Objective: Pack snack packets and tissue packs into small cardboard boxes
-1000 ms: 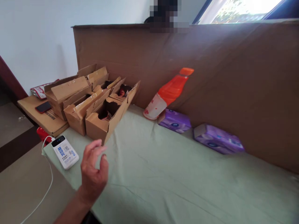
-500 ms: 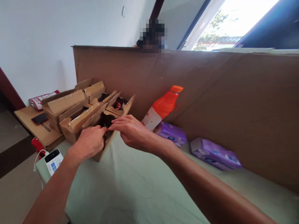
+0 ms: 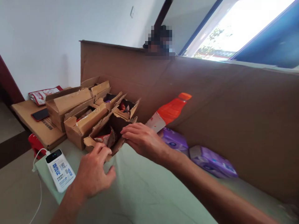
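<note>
An open cardboard box [image 3: 92, 143] with ragged flaps stands nearest me, holding a red and white packet [image 3: 104, 138]. My left hand [image 3: 95, 169] is at its front corner, thumb spread away from the fingers and nothing in its grasp. Across the box's right wall lies my right hand [image 3: 142, 138], its fingers bent over the edge and closed on the cardboard; part of the grip is hidden. Just behind that hand leans a bottle [image 3: 169, 110] with orange contents and an orange cap.
More cardboard boxes [image 3: 70, 101] of packets stand at left. A phone [image 3: 40, 114] and a red-white pouch [image 3: 44, 95] lie on a flat carton [image 3: 23, 109]. A cabled power bank [image 3: 61, 174] sits at the table edge. Purple tissue packs [image 3: 213, 160] line the cardboard partition [image 3: 233, 115]; a person is behind.
My left hand has drawn back from the box's inside toward me and opened. The right hand remains at the box's right wall. The packet inside now shows, and the view has shifted slightly.
</note>
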Available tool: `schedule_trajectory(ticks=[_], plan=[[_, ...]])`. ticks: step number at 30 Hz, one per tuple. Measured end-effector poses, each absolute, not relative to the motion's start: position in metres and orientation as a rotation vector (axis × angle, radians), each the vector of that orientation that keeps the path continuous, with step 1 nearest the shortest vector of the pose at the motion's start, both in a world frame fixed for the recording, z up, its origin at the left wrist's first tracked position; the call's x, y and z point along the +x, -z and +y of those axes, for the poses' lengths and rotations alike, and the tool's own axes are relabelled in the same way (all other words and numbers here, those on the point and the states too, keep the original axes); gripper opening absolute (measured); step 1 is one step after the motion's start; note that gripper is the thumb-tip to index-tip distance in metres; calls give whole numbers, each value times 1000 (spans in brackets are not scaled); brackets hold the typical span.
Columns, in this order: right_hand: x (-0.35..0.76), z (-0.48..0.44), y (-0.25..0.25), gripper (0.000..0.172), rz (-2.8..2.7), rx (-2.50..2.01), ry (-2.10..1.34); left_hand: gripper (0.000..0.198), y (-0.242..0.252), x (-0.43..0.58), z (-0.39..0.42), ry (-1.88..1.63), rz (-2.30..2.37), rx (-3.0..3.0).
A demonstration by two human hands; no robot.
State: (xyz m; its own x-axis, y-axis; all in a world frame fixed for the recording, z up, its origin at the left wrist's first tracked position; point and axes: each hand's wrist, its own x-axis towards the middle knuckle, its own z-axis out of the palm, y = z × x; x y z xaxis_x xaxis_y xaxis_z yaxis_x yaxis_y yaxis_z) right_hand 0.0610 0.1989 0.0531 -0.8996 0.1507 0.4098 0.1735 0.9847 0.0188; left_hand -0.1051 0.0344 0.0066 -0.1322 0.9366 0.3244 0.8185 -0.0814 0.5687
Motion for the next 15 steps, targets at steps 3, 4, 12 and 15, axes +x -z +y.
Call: schedule_trajectory(ticks=[3,4,12,15], plan=[[68,193,-50,26,-2676,-290,122,11,0,-102,40,-1063,2038,1921],[70,192,-53,25,-2689,-285,68,7,1,-102,42,-1075,2037,1930],[11,234,-97,24,-3152,-550,-97,5,-10,-104,50,-854,2141,1914],[-33,246,-79,32,-3430,-595,17,6,-21,-104,54,-680,2190,1900]])
